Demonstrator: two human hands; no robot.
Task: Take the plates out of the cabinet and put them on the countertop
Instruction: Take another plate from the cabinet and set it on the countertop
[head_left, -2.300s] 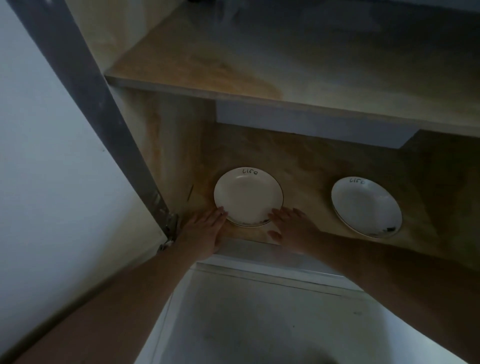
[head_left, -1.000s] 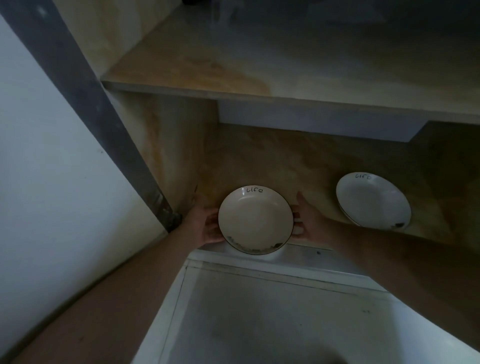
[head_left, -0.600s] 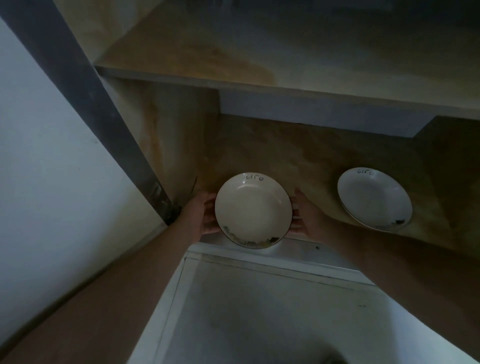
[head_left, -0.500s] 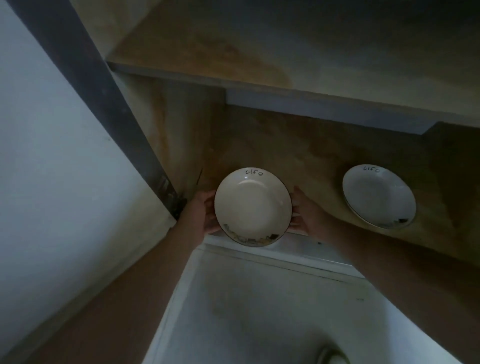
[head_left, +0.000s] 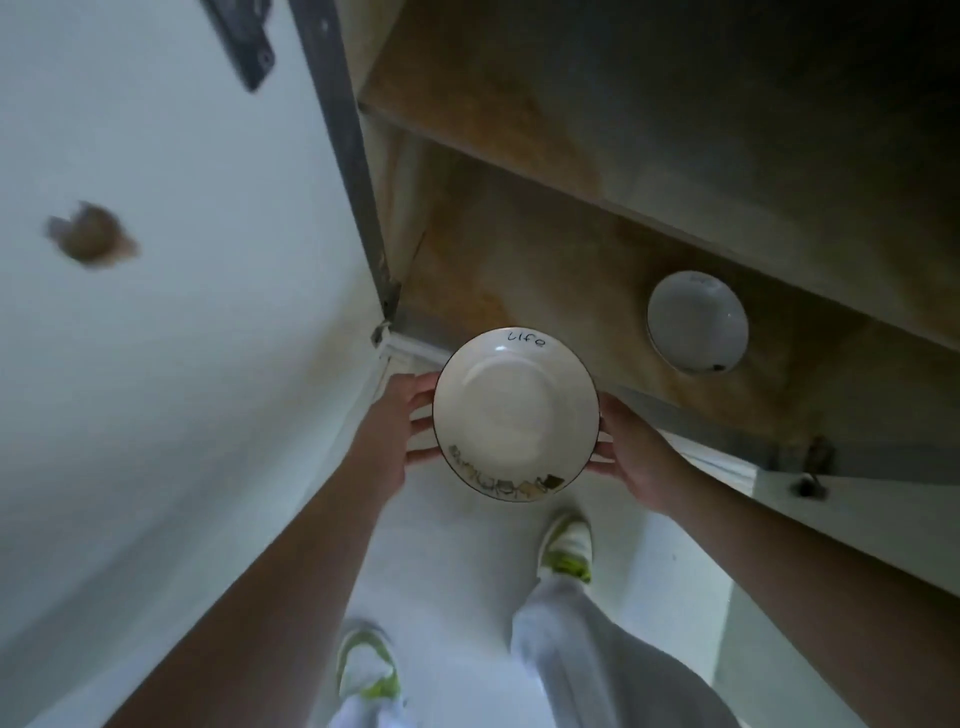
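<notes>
Head view, looking down: a person is holding a white plate (head_left: 514, 413) level in open air above the floor, just outside the cabinet's front edge. The left hand (head_left: 397, 423) and right hand (head_left: 631, 454) are curling their grip around opposite rims. A second plate (head_left: 696, 322) is lying on the cabinet shelf (head_left: 545, 270), well apart.

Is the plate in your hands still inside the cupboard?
Out. The round white plate with "life" on its rim, held by the left hand and right hand, hangs over the floor.
</notes>
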